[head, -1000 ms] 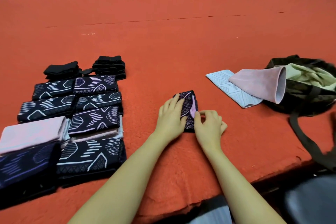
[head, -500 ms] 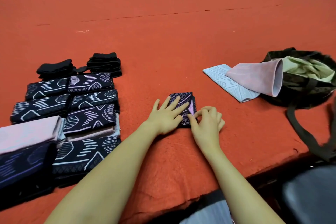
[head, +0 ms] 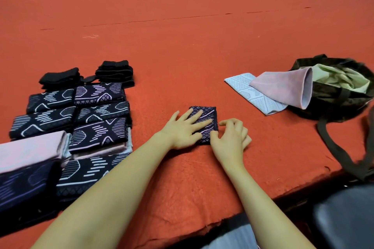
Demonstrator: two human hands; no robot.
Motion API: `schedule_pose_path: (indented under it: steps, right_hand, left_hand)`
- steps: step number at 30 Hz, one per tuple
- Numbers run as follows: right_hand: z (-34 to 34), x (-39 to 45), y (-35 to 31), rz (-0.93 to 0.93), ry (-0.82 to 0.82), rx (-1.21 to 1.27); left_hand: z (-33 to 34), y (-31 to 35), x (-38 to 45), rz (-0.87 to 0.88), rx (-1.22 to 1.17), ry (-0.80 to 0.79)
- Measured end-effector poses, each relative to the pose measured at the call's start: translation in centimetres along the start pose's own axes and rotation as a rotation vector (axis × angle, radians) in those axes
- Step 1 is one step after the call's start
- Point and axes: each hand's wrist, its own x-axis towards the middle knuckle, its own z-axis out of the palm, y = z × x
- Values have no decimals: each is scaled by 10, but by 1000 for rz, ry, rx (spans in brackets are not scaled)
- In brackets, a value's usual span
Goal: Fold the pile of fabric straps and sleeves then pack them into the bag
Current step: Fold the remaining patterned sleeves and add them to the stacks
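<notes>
Red felt table (head: 182,46), railing behind. Folding step: dark sleeve (head: 204,122) folded small at centre. Left hand (head: 182,129) flat on it, fingers straight, pressing. Right hand (head: 230,139) curled at its near right corner; pinch or mere touch, cannot tell. Judged next: move it to stacks (head: 81,119) at left or bag (head: 334,95) at right. Versus half a second ago: pink inner edge now hidden; left hand lies flatter.

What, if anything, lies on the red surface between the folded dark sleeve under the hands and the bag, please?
Between the folded dark sleeve and the bag lie a pale blue sleeve and a pink sleeve; the pink one drapes across the bag's near rim, partly covering its opening.
</notes>
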Motion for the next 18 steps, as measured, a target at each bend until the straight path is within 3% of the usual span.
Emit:
schedule_pose_path:
  steps: [5, 10, 14, 18]
  right_hand:
    - [6, 5, 4, 54, -102, -179]
    - [5, 9, 1, -60, -102, 54]
    - [2, 11, -16, -247, -24, 252]
    - [1, 27, -37, -377, 4, 265]
  left_hand:
    - [-5, 0, 4, -28, -116, 31]
    - [-11, 0, 3, -20, -175, 376]
    - [-32, -19, -7, 73, 38, 469]
    - [-44, -41, -18, 133, 216, 497]
